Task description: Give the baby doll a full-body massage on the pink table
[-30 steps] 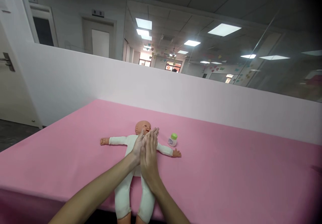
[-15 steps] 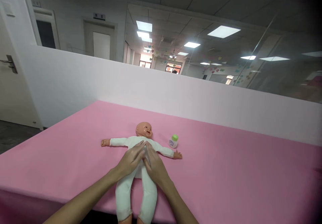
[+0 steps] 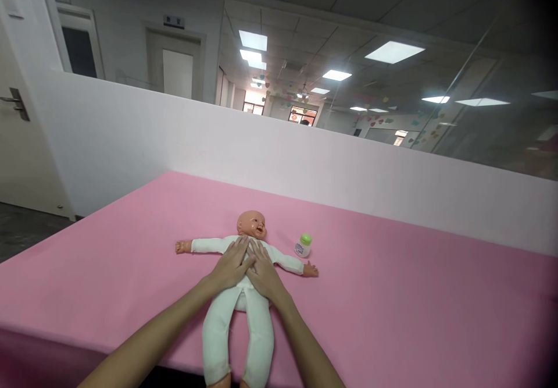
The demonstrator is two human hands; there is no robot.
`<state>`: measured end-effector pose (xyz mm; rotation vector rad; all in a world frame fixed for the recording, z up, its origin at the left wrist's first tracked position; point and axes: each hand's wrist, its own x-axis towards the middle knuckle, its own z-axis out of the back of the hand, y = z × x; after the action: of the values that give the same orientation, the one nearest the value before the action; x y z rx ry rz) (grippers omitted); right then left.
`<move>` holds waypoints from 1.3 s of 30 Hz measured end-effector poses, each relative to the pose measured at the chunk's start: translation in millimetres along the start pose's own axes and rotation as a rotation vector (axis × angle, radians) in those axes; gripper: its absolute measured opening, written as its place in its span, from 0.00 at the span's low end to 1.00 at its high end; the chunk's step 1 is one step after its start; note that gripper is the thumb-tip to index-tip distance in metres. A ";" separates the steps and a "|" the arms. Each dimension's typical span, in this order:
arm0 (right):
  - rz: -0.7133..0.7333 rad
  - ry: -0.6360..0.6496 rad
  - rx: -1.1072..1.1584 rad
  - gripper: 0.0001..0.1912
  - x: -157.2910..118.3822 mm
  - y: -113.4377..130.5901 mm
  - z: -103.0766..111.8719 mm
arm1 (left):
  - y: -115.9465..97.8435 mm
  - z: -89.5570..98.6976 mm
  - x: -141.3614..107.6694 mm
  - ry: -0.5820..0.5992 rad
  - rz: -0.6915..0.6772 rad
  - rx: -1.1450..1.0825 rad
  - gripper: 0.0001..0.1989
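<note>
A baby doll (image 3: 239,302) with a white cloth body lies on its back, arms stretched out to both sides and head toward the wall. My left hand (image 3: 232,264) rests flat on the left part of its chest, fingers pointing up toward the neck. Beside it, my right hand (image 3: 263,271) lies flat on the right part of the chest. The thumbs meet or cross near the middle. Much of the doll's torso is hidden beneath my hands. Close to the doll's arm on the right stands a small jar (image 3: 303,246) with a green lid.
A pink cloth (image 3: 392,295) covers the table, whose front edge runs beneath the doll's legs. Behind it rises a low white wall (image 3: 305,161) with glass above. A door (image 3: 26,143) with a metal handle is at the left.
My hands have moved slightly up the doll's chest and flattened; before, they were angled with the fingertips together. The view has shifted a little.
</note>
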<state>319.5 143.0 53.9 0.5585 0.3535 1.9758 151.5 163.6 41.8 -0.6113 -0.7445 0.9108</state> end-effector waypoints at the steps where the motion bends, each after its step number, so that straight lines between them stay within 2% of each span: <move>1: -0.011 -0.025 0.015 0.35 0.6 -5.0 -1.4 | 5.4 -0.4 3.3 -0.008 0.011 0.007 0.40; 6: -0.180 -0.145 0.115 0.40 -8.9 -32.1 -6.8 | 32.6 0.8 3.5 -0.020 0.070 -0.002 0.44; 10: -0.250 -0.153 0.205 0.43 -25.5 -42.8 -7.6 | 40.0 9.6 -9.7 0.021 0.134 0.000 0.47; 14: -0.291 -0.120 0.293 0.43 -45.8 -35.6 -3.9 | 31.1 25.6 -28.3 0.141 0.206 -0.048 0.48; 16: -0.308 -0.116 0.324 0.42 -55.9 -27.2 -0.1 | 23.5 32.2 -39.2 0.164 0.229 -0.075 0.47; 19: -0.260 -0.084 0.331 0.39 -67.1 -13.1 6.5 | 10.1 35.8 -54.9 0.159 0.127 -0.084 0.41; 23: -0.059 0.010 0.290 0.33 -66.0 0.9 13.7 | -8.7 28.2 -63.9 0.202 -0.036 -0.093 0.39; 26: 0.043 0.070 0.238 0.32 -50.1 4.9 14.7 | -17.2 17.4 -55.1 0.182 -0.056 -0.101 0.41; 31: 0.058 0.048 0.112 0.34 -12.5 0.7 6.8 | -12.0 2.0 -21.6 0.054 -0.009 -0.109 0.44; 35: -0.008 -0.043 0.066 0.34 3.6 -11.8 -1.7 | 0.3 -3.3 -0.9 0.002 0.023 -0.068 0.43; 39: -0.125 -0.128 0.127 0.37 -0.7 -26.1 -7.8 | 10.8 -3.5 3.2 -0.038 0.036 -0.039 0.44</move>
<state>335.4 154.0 34.7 0.7230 0.4261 1.7965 150.5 171.1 32.7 -0.6453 -0.7889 0.9450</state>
